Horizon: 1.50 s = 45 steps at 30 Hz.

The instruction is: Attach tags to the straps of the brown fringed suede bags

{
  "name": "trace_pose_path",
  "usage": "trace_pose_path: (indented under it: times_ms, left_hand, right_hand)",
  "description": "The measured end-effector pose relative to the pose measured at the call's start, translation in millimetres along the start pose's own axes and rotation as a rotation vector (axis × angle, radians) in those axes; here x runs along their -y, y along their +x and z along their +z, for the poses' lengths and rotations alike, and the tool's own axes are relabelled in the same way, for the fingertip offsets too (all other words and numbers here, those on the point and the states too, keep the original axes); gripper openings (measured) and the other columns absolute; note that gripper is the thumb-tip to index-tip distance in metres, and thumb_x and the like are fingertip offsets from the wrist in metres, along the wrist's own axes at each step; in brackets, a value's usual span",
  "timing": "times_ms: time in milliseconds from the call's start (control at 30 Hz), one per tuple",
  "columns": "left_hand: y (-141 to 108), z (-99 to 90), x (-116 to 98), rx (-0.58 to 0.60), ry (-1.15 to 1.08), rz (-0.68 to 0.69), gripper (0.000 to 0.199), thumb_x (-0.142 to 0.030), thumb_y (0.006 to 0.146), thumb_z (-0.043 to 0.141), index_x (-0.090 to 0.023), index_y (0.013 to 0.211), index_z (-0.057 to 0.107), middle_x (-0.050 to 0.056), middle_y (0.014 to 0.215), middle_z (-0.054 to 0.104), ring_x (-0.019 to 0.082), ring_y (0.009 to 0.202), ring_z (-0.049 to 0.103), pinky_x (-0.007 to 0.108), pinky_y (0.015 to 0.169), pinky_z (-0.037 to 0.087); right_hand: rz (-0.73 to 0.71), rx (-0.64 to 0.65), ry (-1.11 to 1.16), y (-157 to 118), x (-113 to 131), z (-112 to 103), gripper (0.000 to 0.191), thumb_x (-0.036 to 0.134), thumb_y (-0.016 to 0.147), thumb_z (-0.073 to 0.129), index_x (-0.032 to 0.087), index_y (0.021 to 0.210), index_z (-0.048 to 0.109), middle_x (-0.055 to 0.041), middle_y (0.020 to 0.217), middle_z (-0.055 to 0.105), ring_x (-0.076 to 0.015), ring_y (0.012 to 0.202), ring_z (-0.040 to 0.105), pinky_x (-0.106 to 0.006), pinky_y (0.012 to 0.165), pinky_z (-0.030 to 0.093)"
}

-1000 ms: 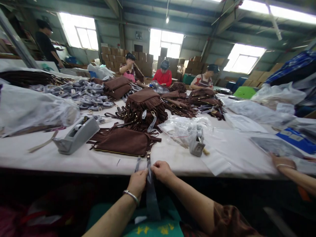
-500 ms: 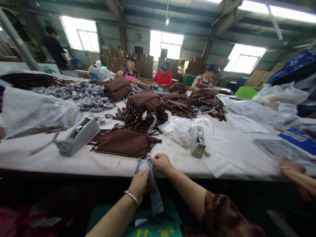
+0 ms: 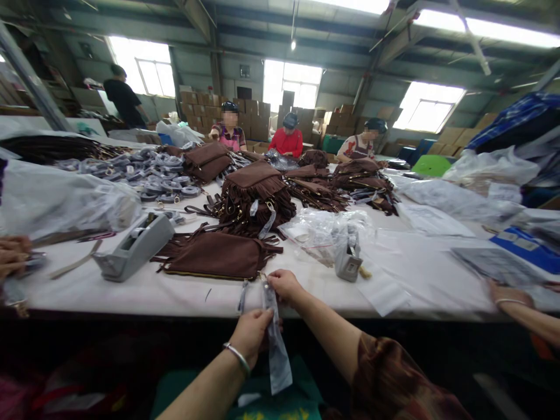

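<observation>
A brown fringed bag [image 3: 214, 255] lies flat near the table's front edge, its zipper side toward me. From its right corner hangs a grey strap in clear plastic wrap [image 3: 279, 356], drooping over the edge. My left hand [image 3: 254, 335] is closed on the wrapped strap, thumb on top. Just above and to the right, my right hand [image 3: 282, 284] pinches the strap's upper end beside the bag's corner clasp. A second short wrapped piece [image 3: 242, 296] hangs left of it.
A grey tape dispenser [image 3: 133, 248] stands at left, another [image 3: 349, 256] at right by crumpled plastic [image 3: 310, 230]. Stacked brown bags [image 3: 256, 189] rise behind. Other people's hands [image 3: 510, 293] [image 3: 13, 255] are at both sides; three people sit opposite.
My left hand has shifted slightly down and right along the strap, with its thumb now across it. At the far left, another person's hands have come further into view with a wrapped item.
</observation>
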<state>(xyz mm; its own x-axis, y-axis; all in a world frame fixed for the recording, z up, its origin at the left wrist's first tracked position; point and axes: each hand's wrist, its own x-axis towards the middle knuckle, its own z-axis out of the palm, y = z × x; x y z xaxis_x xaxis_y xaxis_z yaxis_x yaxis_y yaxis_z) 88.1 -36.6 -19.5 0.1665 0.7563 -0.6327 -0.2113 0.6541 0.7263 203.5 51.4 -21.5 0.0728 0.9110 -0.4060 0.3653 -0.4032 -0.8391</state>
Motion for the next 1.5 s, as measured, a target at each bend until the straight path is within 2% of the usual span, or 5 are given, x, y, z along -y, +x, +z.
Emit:
trace_pose_path:
  times_ms: [667,933,1200,1367,1500]
  left_hand:
    - [13,-26.8,11,-0.144,0.099,0.11,0.034,-0.045,0.073,0.068,-0.011,0.076,0.071,0.009,0.061,0.067,0.018,0.053,0.063,0.022,0.041,0.042]
    - [20,-28.4,5,-0.134,0.075,0.118,0.027,-0.037,0.074,0.066,-0.01,0.078,0.07,0.009,0.061,0.067,0.018,0.055,0.064,0.025,0.047,0.046]
    - [6,-23.5,-2,-0.028,0.027,0.077,0.047,-0.056,0.064,0.073,-0.014,0.084,0.064,0.009,0.077,0.068,0.019,0.066,0.066,0.025,0.048,0.044]
    - [0,-23.3,-3,0.023,-0.023,0.004,0.045,-0.051,0.059,0.078,-0.018,0.077,0.054,-0.002,0.067,0.059,0.015,0.065,0.062,0.028,0.057,0.05]
    - [1,-27.4,-6,0.0,-0.015,0.022,0.04,-0.047,0.064,0.076,-0.019,0.079,0.052,-0.004,0.063,0.055,0.011,0.06,0.058,0.024,0.054,0.047]
  right_hand:
    - [-0.239,0.129,-0.258,8,-9,2,0.03,0.016,0.071,0.067,0.017,0.101,0.067,0.0054,0.061,0.057,-0.0047,0.045,0.045,-0.015,0.044,0.034]
    - [-0.096,0.304,-0.174,-1,10,-9,0.017,0.019,0.076,0.064,0.016,0.092,0.068,0.006,0.05,0.052,-0.0053,0.037,0.044,-0.015,0.039,0.033]
    - [-0.073,0.114,-0.108,2,0,-1,0.026,0.015,0.076,0.059,0.015,0.101,0.063,0.0068,0.044,0.052,-0.0075,0.033,0.045,-0.015,0.036,0.034]
    - [-0.236,-0.02,-0.215,2,-6,1,0.026,0.018,0.079,0.058,0.014,0.104,0.063,0.0034,0.056,0.057,-0.0098,0.046,0.054,-0.019,0.048,0.043]
    - [-0.733,-0.081,-0.407,-10,-13,-12,0.032,0.012,0.08,0.056,0.016,0.11,0.063,-0.0055,0.089,0.065,-0.0152,0.081,0.061,-0.027,0.078,0.048]
